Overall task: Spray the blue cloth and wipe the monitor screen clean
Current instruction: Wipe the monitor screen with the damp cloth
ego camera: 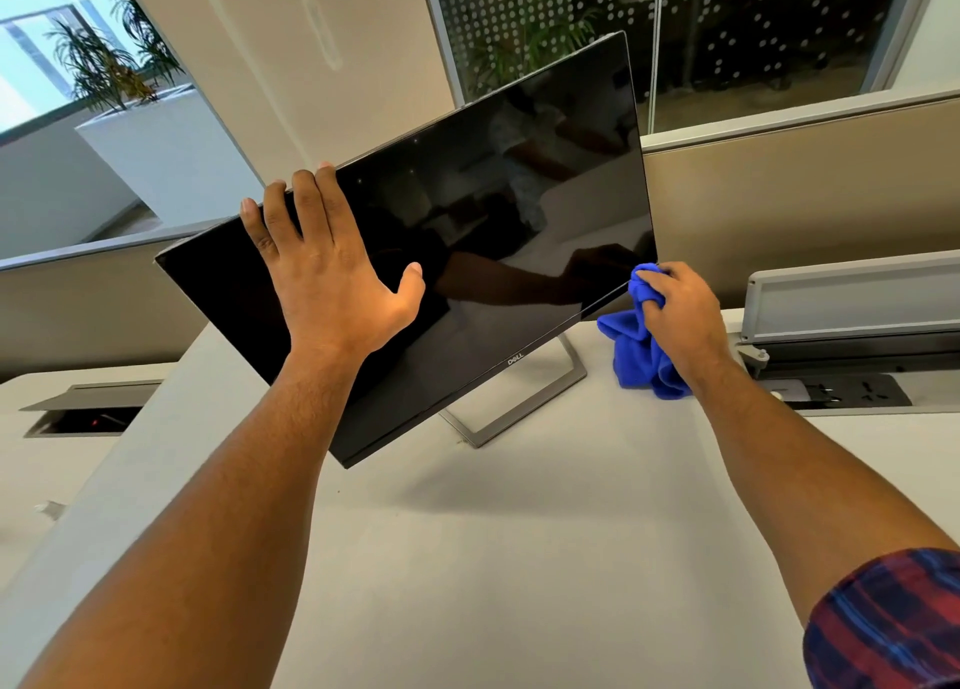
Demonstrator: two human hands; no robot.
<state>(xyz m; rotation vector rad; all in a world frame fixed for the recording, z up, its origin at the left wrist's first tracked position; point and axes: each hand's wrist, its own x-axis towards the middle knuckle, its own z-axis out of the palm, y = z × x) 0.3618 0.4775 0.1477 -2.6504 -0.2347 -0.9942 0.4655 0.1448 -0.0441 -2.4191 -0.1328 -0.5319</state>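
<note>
one monitor [467,231], one blue cloth [636,350], two hands [332,273]

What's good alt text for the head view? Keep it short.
A person's right hand grips a blue cloth at the lower right corner of a dark monitor, while the left hand steadies its top edge, fingers spread. The monitor stands on a white desk.

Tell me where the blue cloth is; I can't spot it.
In the head view, the blue cloth is bunched in the right hand, at the monitor's lower right corner above the desk.
</note>
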